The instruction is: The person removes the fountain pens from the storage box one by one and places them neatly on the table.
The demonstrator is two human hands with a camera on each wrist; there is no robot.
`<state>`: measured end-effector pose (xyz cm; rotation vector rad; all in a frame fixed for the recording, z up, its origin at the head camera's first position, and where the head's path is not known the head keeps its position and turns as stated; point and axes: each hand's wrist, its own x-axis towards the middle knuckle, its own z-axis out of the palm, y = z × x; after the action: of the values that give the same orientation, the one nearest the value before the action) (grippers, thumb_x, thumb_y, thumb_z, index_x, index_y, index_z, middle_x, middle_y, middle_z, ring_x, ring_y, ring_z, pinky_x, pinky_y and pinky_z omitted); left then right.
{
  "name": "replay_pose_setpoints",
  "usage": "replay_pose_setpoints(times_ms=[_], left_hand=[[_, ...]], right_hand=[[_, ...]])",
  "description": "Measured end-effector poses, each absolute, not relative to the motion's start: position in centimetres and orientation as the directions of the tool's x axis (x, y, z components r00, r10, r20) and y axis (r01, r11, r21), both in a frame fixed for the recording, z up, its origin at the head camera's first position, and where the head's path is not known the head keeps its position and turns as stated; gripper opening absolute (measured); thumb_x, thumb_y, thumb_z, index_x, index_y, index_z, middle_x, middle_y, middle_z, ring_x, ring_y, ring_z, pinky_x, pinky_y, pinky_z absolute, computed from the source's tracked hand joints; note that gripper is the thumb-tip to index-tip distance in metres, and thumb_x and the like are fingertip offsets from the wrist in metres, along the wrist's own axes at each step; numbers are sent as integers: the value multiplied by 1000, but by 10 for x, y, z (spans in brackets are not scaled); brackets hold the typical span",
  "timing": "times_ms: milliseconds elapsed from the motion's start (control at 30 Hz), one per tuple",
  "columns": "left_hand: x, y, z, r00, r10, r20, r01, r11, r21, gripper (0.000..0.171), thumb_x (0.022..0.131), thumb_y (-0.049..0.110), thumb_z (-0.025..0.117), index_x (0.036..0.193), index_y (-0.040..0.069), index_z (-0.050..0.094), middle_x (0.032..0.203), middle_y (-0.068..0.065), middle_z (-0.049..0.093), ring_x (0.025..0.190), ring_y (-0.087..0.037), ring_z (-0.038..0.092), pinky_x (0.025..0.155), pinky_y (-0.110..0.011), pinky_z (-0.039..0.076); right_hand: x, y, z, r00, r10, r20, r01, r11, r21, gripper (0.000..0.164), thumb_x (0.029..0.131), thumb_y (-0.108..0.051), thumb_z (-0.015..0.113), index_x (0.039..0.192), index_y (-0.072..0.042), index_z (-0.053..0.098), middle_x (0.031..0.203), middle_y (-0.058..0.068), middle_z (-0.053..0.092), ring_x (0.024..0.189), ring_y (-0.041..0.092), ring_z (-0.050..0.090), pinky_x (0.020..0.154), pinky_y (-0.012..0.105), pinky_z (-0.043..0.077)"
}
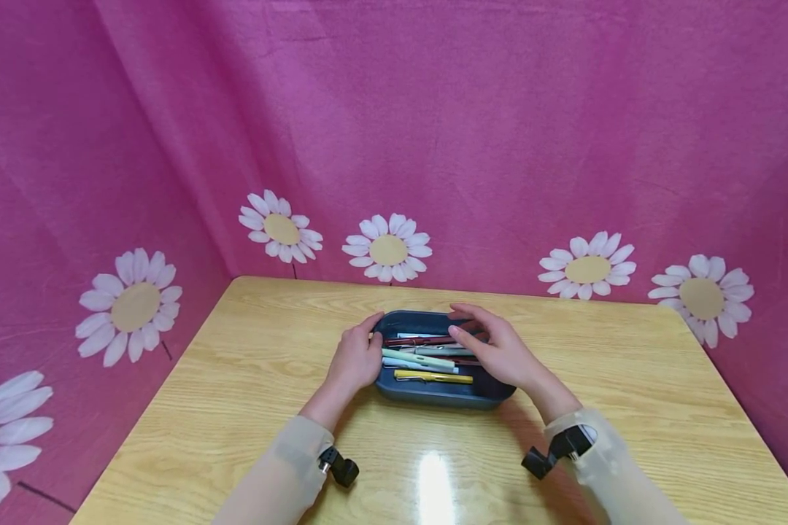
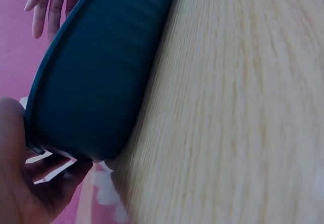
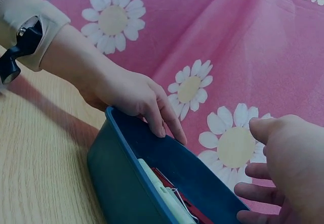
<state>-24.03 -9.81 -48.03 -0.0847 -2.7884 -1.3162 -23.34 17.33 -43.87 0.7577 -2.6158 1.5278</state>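
Observation:
A dark blue oblong box (image 1: pixel 427 399) with rounded ends sits on the table. My left hand (image 1: pixel 357 356) grips its left end, the thumb over the rim and the other fingers against the outside of the wall. Over the right end hovers my right hand (image 1: pixel 499 351), its fingers spread and slightly bent, holding nothing. Inside lie several pens: a yellow pen (image 1: pixel 433 377) nearest me, a pale green pen (image 1: pixel 420 358), a light blue pen (image 1: pixel 433 367), a grey pen (image 1: pixel 438 351) and a dark red pen (image 1: pixel 415 340). The right hand partly hides the right-hand pens.
The wooden table (image 1: pixel 276 343) extends around the box on all sides. Behind it and to the left hangs a pink cloth (image 1: pixel 473 146) printed with white daisies. Each sleeved wrist carries a small black camera (image 1: pixel 338 467).

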Motion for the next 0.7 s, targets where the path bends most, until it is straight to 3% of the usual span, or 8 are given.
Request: replay_pose_setpoints(times_ms=[200, 700], left_hand=[[-239, -99, -483, -997, 9, 82, 71, 591, 804, 45, 111, 17, 48, 155, 11, 55, 146, -17, 62, 134, -34, 57, 113, -54, 44], [-238, -98, -486, -997, -17, 72, 51, 539, 841, 44, 111, 17, 48, 155, 12, 56, 143, -16, 63, 136, -35, 55, 115, -56, 42]], right_hand=[[-239, 167, -443, -893, -389, 228, -386, 397, -833, 48, 108, -26, 64, 150, -3, 57, 137, 17, 67, 112, 26, 68, 94, 41, 54], [-248, 161, -448, -887, -409, 216, -379, 376, -846, 41, 107, -20, 66, 141, 3, 63, 132, 19, 70, 112, 28, 70, 98, 50, 54]])
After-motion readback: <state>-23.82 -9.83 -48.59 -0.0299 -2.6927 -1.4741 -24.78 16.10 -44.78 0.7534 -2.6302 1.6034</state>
